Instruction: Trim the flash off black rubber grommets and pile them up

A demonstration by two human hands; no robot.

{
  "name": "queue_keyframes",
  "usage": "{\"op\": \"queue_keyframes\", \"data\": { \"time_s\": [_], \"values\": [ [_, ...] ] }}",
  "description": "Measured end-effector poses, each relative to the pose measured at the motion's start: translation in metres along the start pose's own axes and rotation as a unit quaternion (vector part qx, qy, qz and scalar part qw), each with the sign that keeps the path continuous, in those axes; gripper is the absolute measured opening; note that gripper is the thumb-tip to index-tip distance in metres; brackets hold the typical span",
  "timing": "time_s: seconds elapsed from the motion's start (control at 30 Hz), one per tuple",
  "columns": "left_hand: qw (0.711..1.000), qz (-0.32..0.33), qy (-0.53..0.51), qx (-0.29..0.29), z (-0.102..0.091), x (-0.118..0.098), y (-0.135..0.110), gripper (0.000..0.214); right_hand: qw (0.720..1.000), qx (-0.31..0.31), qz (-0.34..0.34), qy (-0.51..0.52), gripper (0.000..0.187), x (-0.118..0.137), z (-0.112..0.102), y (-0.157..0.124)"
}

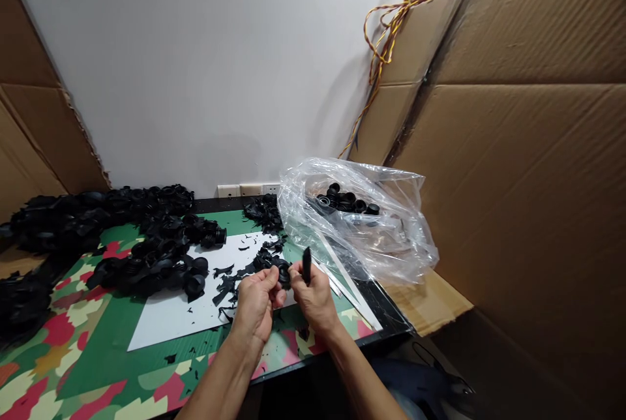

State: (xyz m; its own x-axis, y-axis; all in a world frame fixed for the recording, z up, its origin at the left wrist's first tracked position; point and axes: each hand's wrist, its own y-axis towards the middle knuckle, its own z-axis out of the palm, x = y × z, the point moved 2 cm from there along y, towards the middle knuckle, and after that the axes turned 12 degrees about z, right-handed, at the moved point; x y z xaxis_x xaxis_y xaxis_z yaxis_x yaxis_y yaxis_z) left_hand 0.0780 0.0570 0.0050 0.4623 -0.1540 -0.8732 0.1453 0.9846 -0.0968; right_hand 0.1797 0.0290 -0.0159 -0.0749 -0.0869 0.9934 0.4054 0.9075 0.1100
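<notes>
My left hand (259, 299) is closed, with thumb and forefinger pinching the edge of a round black rubber part (283, 271). Opposite it, my right hand (313, 296) is closed with its fingertips at the same part. A slim black piece (306, 263) sticks up from the right hand's grip; whether it is a tool or a rubber strip I cannot tell. Under and around both hands, black rubber scraps (227, 286) lie scattered on a white sheet (171, 315). More round black parts (151, 270) are heaped left of the hands.
At the right back, a clear plastic bag (391, 244) holds several black rubber parts (347, 199). A large black pile (63, 218) covers the left back, and a scrap heap (264, 211) sits near the wall sockets (250, 190). Cardboard panels (528, 165) flank the table.
</notes>
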Motion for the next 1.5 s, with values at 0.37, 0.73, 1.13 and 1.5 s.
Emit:
{"op": "queue_keyframes", "data": {
  "time_s": [0.37, 0.73, 1.13, 1.5],
  "values": [
    [0.999, 0.023, 0.021, 0.006, 0.002, 0.004, 0.007, 0.05, 0.969, 0.015, 0.138, 0.206, 0.043, 0.003, 0.006, 0.004],
    [0.998, 0.027, 0.054, -0.025, -0.005, 0.0, 0.01, 0.055, 0.992, -0.079, 0.083, 0.051, 0.024, 0.01, -0.033, 0.026],
    [0.997, 0.034, 0.068, -0.027, -0.003, -0.004, 0.014, 0.048, 0.971, -0.035, -0.175, -0.16, 0.041, 0.014, -0.011, -0.01],
    [0.995, 0.058, 0.073, -0.039, -0.014, -0.012, 0.002, 0.048, 0.998, -0.062, 0.011, -0.012, 0.029, 0.015, -0.016, -0.005]
  ]
}}
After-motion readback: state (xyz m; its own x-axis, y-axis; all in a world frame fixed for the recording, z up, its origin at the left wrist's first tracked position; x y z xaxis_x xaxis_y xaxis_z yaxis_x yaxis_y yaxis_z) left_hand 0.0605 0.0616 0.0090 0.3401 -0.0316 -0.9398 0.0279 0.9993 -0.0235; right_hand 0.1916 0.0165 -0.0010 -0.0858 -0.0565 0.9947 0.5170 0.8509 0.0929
